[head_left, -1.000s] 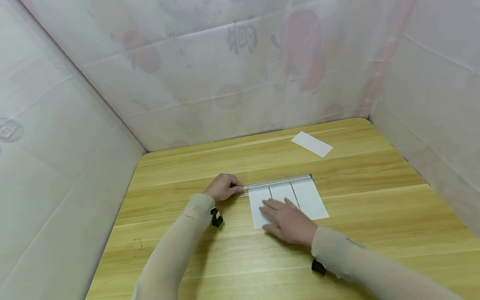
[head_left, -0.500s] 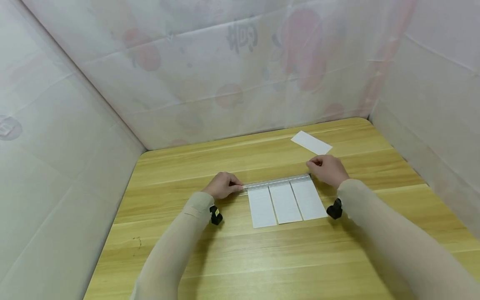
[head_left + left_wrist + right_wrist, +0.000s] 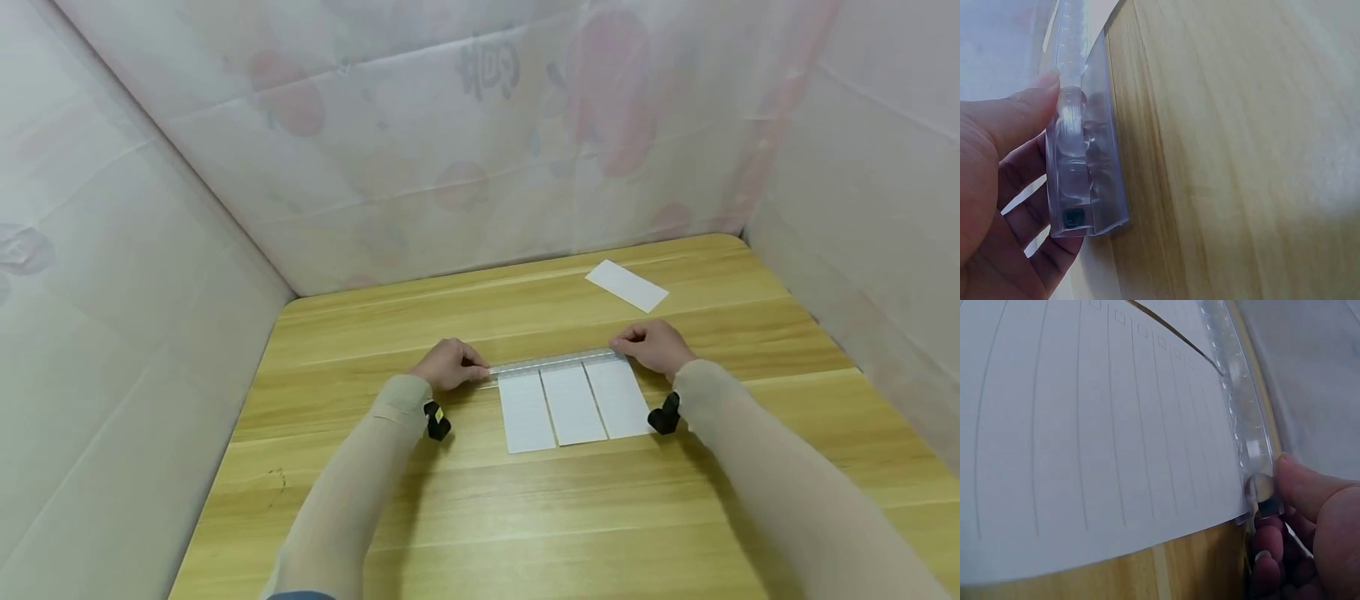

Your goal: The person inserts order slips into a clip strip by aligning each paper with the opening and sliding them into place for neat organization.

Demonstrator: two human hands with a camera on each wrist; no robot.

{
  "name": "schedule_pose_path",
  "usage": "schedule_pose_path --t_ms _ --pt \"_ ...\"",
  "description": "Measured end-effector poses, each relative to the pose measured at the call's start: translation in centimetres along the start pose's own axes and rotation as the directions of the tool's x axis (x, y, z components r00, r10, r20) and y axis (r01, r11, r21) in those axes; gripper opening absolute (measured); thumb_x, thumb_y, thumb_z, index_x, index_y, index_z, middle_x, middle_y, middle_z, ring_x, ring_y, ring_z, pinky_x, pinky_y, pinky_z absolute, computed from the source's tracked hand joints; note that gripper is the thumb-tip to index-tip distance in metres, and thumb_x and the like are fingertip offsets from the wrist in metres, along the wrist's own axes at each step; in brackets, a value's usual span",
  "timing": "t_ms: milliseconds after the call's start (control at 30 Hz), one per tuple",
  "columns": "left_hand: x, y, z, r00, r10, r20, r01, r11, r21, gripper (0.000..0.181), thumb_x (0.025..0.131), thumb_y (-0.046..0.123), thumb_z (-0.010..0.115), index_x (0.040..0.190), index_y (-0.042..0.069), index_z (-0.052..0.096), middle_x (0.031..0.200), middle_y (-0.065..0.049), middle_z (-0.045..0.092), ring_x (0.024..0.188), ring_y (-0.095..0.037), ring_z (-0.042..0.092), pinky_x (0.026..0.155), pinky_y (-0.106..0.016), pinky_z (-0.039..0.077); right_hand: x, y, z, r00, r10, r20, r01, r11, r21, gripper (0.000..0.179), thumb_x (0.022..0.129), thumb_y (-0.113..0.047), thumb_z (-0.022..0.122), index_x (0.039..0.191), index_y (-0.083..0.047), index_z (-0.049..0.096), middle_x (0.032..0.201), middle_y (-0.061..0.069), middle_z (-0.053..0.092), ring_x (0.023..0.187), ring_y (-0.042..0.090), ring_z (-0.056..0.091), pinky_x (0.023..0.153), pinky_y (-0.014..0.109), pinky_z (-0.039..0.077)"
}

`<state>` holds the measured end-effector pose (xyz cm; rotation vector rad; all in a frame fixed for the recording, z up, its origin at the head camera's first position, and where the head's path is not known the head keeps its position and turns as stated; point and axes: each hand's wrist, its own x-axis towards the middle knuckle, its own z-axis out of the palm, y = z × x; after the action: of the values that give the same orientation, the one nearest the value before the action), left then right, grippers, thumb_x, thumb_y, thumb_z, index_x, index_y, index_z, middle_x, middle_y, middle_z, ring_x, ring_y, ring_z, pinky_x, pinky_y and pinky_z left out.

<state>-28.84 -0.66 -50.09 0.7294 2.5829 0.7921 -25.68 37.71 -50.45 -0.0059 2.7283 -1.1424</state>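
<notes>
A clear plastic strip [image 3: 551,363] lies across the wooden table. Along its near edge sit three white paper slips side by side, a left one [image 3: 527,412], a middle one [image 3: 573,405] and a right one [image 3: 619,400]. My left hand [image 3: 447,365] pinches the strip's left end, the thumb on one side and the fingers beneath in the left wrist view. At the other end my right hand [image 3: 654,347] pinches the strip between thumb and fingers. Ruled lines and small printed boxes show on a paper slip [image 3: 1085,437] in the right wrist view.
Another white slip [image 3: 627,286] lies at the back right of the table [image 3: 465,525], beyond my right hand. Pale printed sheeting [image 3: 420,142] walls the table at the back and both sides.
My right hand has moved from over the paper slips to the strip's right end and now pinches it. The left hand stays at the left end.
</notes>
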Motion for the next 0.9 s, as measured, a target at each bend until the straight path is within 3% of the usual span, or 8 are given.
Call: schedule_pose_path --t_ms 233,633,900 --pt "0.0 -0.5 0.7 0.999 -0.041 -0.004 0.041 0.999 -0.031 0.015 0.091 0.029 0.067 0.099 0.02 0.076 0.1 0.008 0.07 0.098 -0.011 0.062 0.088 -0.031 0.05 1.0 1.3 1.0 1.0 -0.024 0.004 0.024 1.0 0.019 0.038 0.093 -0.045 0.061 0.102 -0.009 0.07 0.107 0.01 0.065 0.095 0.026 0.055 0.079 0.036 0.043" --pt "-0.8 -1.6 1.2 0.995 -0.101 0.008 0.102 0.993 -0.065 0.013 0.09 0.029 0.068 0.096 0.02 0.077 0.096 0.009 0.07 0.09 -0.007 0.062 0.083 -0.028 0.051 1.3 1.9 2.9 0.999 -0.053 0.006 0.053 0.998 0.038 0.034 0.093 -0.042 0.062 0.097 -0.01 0.071 0.101 0.008 0.066 0.09 0.024 0.056 0.077 0.036 0.045" --pt "-0.4 -1.4 2.4 0.997 -0.077 0.032 0.078 0.995 -0.059 0.013 0.09 0.029 0.068 0.096 0.02 0.077 0.094 0.01 0.07 0.089 -0.007 0.062 0.081 -0.027 0.051 0.0 3.5 3.5 0.998 -0.048 -0.033 0.05 0.998 0.036 0.03 0.094 -0.04 0.062 0.096 -0.011 0.071 0.098 0.007 0.067 0.088 0.023 0.057 0.077 0.035 0.045"
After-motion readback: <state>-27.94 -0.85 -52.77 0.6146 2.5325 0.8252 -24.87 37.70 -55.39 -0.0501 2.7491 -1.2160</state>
